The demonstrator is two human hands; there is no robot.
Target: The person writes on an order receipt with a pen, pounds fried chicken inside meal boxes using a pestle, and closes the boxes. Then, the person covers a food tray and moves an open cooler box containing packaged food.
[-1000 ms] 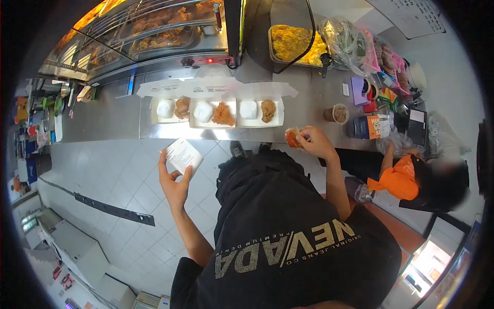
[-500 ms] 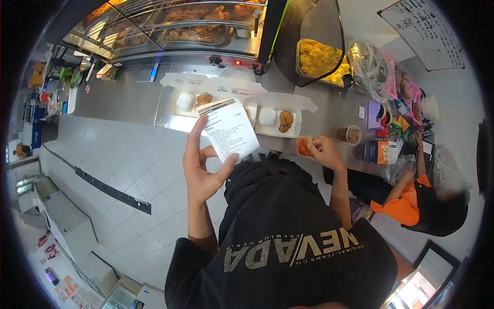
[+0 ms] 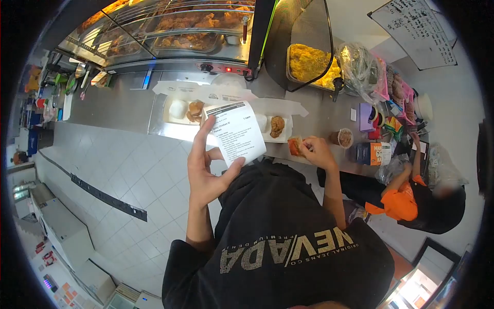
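My left hand [image 3: 206, 177] grips a printed paper receipt [image 3: 237, 134] between thumb and fingers, held up in front of the counter. Pinched in my right hand [image 3: 320, 153] is a small red-orange packet [image 3: 295, 146], near the counter's front edge; its exact kind is unclear. Behind the receipt lie two open white cardboard boxes. The left box [image 3: 165, 116] has a white rice mound [image 3: 178, 109] and browned pieces [image 3: 195, 110]. In the right box [image 3: 288, 135] sit white rice, partly covered by the receipt, and a piece of fried chicken [image 3: 277, 127].
A lit display cabinet [image 3: 180, 62] with fried chicken trays stands behind the boxes. Right of it is a tray of yellow food [image 3: 313, 63]. A lidded cup [image 3: 343, 138] and an orange-and-black box [image 3: 374, 154] stand near a co-worker in an orange sleeve [image 3: 401, 201].
The receipt has shifted slightly right relative to the boxes and now covers more of the right one's rice. My right hand still pinches the packet. The whole view has shifted slightly.
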